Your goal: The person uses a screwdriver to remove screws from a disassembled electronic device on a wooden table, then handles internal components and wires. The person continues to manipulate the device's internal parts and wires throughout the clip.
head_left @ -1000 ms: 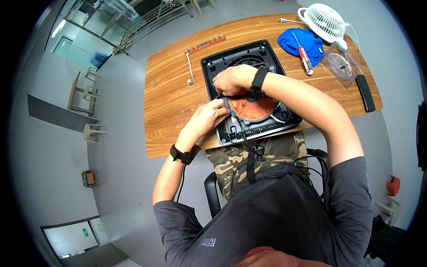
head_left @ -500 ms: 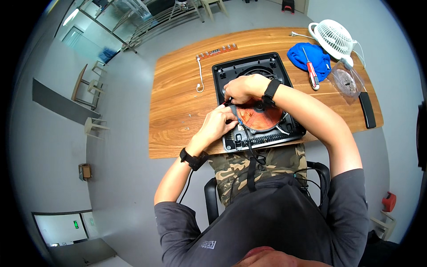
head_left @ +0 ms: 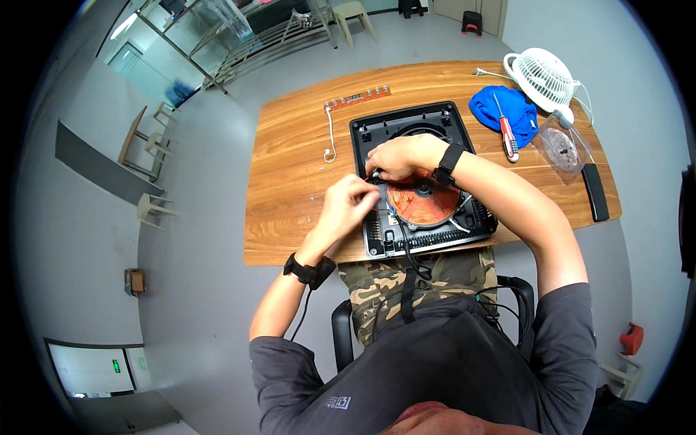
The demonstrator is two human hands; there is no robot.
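Observation:
An opened black appliance housing lies at the desk's front, a round copper coil and wires inside it. My right hand reaches across the coil, fingers closed at the housing's left side on something small, mostly hidden. My left hand is raised beside it at the lower left, thumb and fingertips pinched together near thin wires; what they hold is too small to name. A black cable hangs over the housing's front edge toward my lap.
On the wooden desk are an orange circuit strip with a white cable, small screws, a blue cloth under a red screwdriver, a white fan, a clear container and a black bar.
My left hand has drawn slightly left and away from the coil's edge, its fingertips now pinched. My right hand stays over the housing. The whole view has shifted downward in the frame.

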